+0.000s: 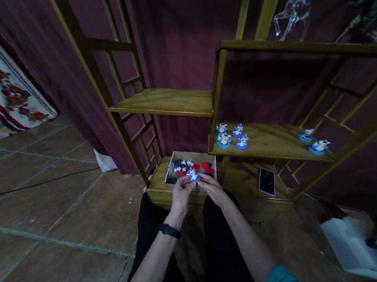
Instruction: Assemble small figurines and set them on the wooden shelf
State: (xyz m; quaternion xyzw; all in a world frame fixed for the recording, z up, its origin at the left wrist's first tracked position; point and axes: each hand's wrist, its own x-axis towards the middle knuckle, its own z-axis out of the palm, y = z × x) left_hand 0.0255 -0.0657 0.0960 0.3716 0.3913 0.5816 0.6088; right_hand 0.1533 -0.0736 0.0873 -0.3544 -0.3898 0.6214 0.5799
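Note:
Between my two hands, above the near side of an open box, is a small purple and white figurine [193, 174] on a round purple base. My left hand [183, 190] grips it from the left with closed fingers, and my right hand [211, 187] holds its right side. Behind and below it, the white cardboard box [173, 159] contains several figurines and parts in red, black and white. Similar purple figurines [242, 142] stand beside blue-based figurines [224, 140] on the middle shelf to the right.
The wooden shelf unit [164, 100] rises ahead. More blue-based figurines [319, 147] stand at the right end of the middle shelf. A phone [266, 181] lies on the lower shelf. A clear deer ornament [294, 10] stands higher up. A white box [355, 245] sits on the floor at right.

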